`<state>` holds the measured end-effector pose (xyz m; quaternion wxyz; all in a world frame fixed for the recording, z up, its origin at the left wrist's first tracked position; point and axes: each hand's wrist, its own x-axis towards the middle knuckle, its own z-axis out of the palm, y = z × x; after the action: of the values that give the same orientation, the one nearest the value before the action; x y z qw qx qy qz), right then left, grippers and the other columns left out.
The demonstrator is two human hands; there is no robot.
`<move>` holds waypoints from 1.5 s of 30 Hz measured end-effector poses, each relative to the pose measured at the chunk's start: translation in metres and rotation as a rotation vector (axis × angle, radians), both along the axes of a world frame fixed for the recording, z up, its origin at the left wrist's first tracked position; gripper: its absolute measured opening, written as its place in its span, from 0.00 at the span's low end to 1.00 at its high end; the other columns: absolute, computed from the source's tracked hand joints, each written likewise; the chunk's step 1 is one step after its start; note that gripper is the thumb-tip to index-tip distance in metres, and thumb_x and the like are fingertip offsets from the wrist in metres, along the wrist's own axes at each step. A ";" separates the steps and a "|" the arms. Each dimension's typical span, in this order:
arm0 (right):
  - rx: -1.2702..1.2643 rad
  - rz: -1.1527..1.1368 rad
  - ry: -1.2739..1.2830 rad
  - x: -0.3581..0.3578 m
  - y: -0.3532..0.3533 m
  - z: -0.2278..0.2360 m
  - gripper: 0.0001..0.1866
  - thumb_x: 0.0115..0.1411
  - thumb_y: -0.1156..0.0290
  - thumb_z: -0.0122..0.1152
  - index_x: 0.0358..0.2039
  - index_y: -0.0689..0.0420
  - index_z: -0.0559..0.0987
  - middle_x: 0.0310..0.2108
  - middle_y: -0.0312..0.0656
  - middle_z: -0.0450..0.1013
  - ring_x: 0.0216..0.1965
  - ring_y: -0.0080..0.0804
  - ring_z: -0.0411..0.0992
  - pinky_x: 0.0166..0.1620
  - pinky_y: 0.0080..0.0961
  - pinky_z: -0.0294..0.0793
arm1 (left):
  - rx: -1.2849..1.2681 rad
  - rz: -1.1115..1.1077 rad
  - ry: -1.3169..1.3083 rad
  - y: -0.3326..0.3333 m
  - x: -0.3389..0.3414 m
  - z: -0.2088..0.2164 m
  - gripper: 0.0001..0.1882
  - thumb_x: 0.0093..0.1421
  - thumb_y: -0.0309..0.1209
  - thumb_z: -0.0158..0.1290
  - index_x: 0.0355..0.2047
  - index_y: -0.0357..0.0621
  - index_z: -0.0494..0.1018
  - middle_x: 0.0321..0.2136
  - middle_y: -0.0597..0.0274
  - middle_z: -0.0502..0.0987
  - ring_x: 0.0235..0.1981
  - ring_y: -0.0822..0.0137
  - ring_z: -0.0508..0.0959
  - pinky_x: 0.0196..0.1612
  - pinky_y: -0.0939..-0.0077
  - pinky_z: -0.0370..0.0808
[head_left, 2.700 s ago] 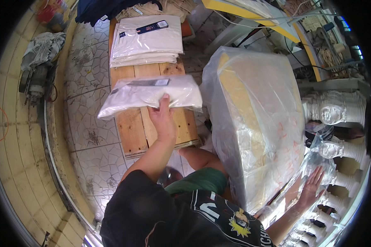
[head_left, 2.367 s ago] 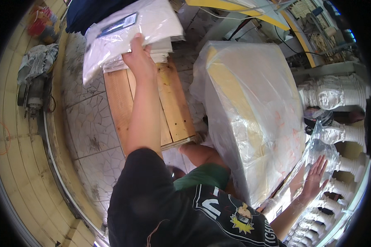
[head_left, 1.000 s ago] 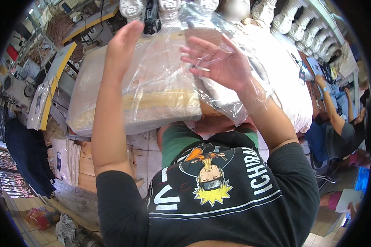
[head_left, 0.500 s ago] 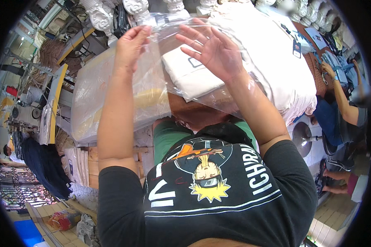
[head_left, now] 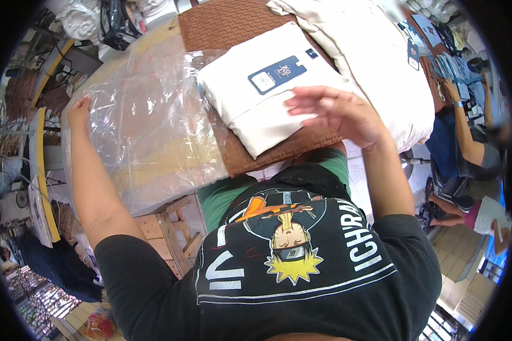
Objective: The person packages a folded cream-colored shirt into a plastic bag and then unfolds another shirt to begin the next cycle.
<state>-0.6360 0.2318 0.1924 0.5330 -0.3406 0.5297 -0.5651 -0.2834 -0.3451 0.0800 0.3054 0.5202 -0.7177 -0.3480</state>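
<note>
Since half a second earlier, the left hand (head_left: pixel 80 113) had swung well away to the left, and the clear bag (head_left: pixel 170 113) had gone with it, off the white garment (head_left: pixel 256 122) that it had partly covered. Nearest was the person's black shirt (head_left: pixel 301 267), printed with a cartoon figure, then the green shorts (head_left: pixel 210 199). A wooden bench (head_left: pixel 156 230) showed low on the left. The right hand (head_left: pixel 338 116) hung over the near right side of the garment, slightly blurred, its fingers loosely spread and holding nothing; contact could not be told. The left hand's fingers were drawn together at the bag's left end; whether they pinched it could not be told. The bag lay wrinkled over a plastic-wrapped block (head_left: pixel 153 42), reaching the garment's left edge. The garment sat folded and aslant on a brown cloth (head_left: pixel 222 23), a dark blue tag (head_left: pixel 276 75) face up on top. To its right spread a pale heap (head_left: pixel 392 85). A yellow-edged table (head_left: pixel 45 182) stood at far left. Farther off, on the right, a co-worker's arm (head_left: pixel 466 128) reached toward blue clothes (head_left: pixel 466 79). White balusters (head_left: pixel 77 23) stood at upper left.
</note>
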 end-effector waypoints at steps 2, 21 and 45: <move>-0.100 -0.097 -0.001 -0.026 0.007 0.000 0.22 0.62 0.64 0.49 0.54 0.63 0.70 0.50 0.46 0.72 0.51 0.32 0.71 0.52 0.25 0.69 | -0.047 0.039 -0.102 -0.024 0.007 -0.012 0.21 0.54 0.40 0.61 0.41 0.36 0.77 0.31 0.65 0.79 0.32 0.75 0.74 0.37 0.83 0.69; -0.057 0.359 1.238 -0.100 -0.139 0.003 0.30 0.54 0.58 0.64 0.55 0.57 0.70 0.51 0.46 0.71 0.54 0.39 0.67 0.57 0.36 0.66 | -0.131 -0.201 -0.016 0.333 -0.119 0.053 0.16 0.57 0.35 0.57 0.44 0.44 0.75 0.42 0.66 0.77 0.43 0.71 0.74 0.47 0.74 0.70; -0.566 0.240 1.445 -0.022 -0.113 -0.025 0.30 0.51 0.69 0.61 0.56 0.54 0.68 0.55 0.48 0.65 0.58 0.48 0.61 0.60 0.39 0.61 | 0.045 -0.093 0.074 0.322 -0.136 0.014 0.12 0.58 0.34 0.53 0.38 0.40 0.77 0.26 0.65 0.78 0.29 0.75 0.75 0.34 0.79 0.71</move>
<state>-0.6579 0.1184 0.1677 0.0065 -0.8016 0.5405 -0.2554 -0.4189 -0.0230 0.0937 0.3032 0.4797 -0.7213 -0.3970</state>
